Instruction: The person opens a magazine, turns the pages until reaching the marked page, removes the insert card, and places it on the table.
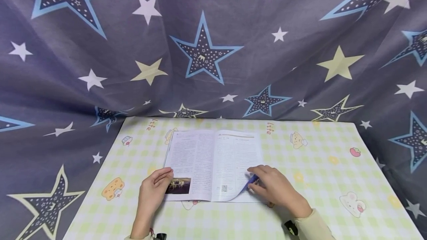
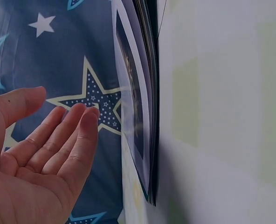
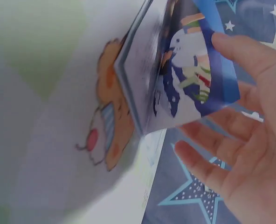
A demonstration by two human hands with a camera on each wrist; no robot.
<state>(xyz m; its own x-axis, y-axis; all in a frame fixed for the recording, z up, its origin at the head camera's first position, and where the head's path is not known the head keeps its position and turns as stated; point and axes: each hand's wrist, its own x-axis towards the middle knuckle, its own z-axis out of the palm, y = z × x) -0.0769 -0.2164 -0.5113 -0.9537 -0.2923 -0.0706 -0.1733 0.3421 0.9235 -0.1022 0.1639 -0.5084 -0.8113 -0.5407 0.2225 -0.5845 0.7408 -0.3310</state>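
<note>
An open magazine [image 1: 190, 147] lies on the table, with printed text columns on both pages and a dark photo [image 1: 178, 186] at the lower left. My left hand [image 1: 151, 192] is at the left page's edge by that photo. In the left wrist view its fingers are loosely extended and grip nothing; whether they touch the paper I cannot tell. At the lower right, my right hand [image 1: 275, 188] pinches the corner of a lifted page [image 3: 187, 60]. The thumb is on its blue illustrated side, the fingers behind. The page curls up from the sheets beneath.
A checked tablecloth [image 1: 320, 184] with cartoon animals and fruit covers the table. Behind and beside it hangs a dark curtain [image 1: 260, 21] patterned with stars. Dark bands [image 1: 291, 227] show at the wrists, near pale sleeves [image 1: 313, 227].
</note>
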